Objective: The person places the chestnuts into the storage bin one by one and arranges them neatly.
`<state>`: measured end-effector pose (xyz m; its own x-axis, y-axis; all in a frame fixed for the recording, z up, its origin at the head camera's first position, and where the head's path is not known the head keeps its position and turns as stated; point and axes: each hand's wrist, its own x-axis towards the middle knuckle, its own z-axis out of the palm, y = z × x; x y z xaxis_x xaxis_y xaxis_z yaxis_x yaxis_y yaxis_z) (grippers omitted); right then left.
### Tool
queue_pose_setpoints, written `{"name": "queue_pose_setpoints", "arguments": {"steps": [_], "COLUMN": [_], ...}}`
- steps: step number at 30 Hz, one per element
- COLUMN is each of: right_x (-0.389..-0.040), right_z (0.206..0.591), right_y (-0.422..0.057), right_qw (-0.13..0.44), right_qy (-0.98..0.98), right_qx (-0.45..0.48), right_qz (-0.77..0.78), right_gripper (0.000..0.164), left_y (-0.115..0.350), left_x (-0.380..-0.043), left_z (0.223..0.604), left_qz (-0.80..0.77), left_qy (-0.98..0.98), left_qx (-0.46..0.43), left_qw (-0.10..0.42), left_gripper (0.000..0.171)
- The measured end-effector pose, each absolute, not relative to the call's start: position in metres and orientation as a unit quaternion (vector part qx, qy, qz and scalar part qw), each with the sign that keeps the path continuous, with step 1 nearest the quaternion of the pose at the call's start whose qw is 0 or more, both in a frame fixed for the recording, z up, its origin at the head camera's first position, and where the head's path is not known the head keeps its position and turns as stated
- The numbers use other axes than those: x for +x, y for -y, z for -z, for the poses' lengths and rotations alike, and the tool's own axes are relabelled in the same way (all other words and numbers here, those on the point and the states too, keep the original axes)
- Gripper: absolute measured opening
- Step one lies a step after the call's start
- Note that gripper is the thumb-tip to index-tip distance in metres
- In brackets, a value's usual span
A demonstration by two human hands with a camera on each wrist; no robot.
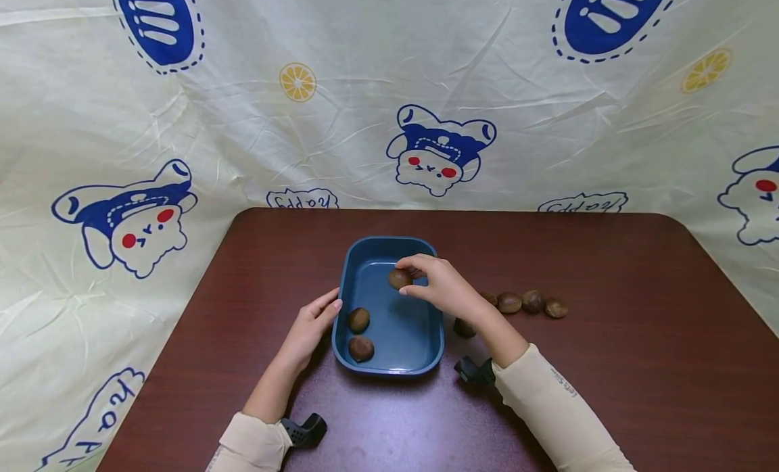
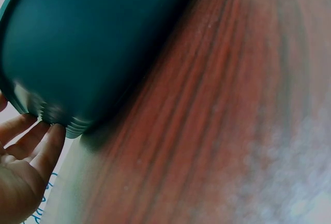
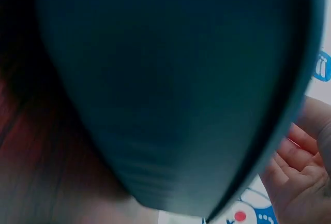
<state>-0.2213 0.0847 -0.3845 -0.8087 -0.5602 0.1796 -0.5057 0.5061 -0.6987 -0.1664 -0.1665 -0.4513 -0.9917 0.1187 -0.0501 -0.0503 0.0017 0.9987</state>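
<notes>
A blue rectangular tray (image 1: 389, 372) rests on the table, with two brown chestnuts lying at its left side, one (image 1: 358, 320) just above the other (image 1: 361, 348). Over the tray's upper part, my right hand (image 1: 447, 289) pinches another chestnut (image 1: 399, 278) between thumb and fingers. My left hand (image 1: 312, 328) touches the tray's left side; in the left wrist view its fingertips (image 2: 58, 131) lie against the outer wall. The tray wall (image 3: 170, 105) fills most of the right wrist view and hides the held chestnut there.
Right of the tray, several chestnuts (image 1: 509, 302) lie in a row on the dark wooden table (image 1: 639, 364), partly covered by my right forearm. One more chestnut (image 1: 464, 328) sits near the tray's right edge. A printed pale cloth (image 1: 341, 140) hangs behind the table.
</notes>
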Motion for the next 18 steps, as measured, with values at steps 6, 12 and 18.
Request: {"name": "queue_pose_setpoints", "arguments": {"steps": [6,12,18], "right_x": [-0.223,-0.225,-0.228], "right_z": [0.39,0.398,0.406], "right_y": [-0.067,-0.05,-0.036], "right_qw": [0.057,0.081,0.078], "right_qy": [-0.864,-0.863,-0.863], "right_qx": [-0.324,-0.343,-0.365], "right_qz": [0.38,0.363,0.34], "right_gripper": [0.041,0.04,0.038], "left_y": [0.166,0.166,0.166], "left_x": [-0.166,-0.168,-0.168], "left_z": [0.45,0.451,0.452], "left_qz": [-0.705,-0.708,-0.709], "left_qy": [-0.707,-0.704,-0.702], "left_qx": [0.02,0.023,0.026], "left_qw": [0.061,0.061,0.058], "left_gripper": [0.045,0.045,0.045]}}
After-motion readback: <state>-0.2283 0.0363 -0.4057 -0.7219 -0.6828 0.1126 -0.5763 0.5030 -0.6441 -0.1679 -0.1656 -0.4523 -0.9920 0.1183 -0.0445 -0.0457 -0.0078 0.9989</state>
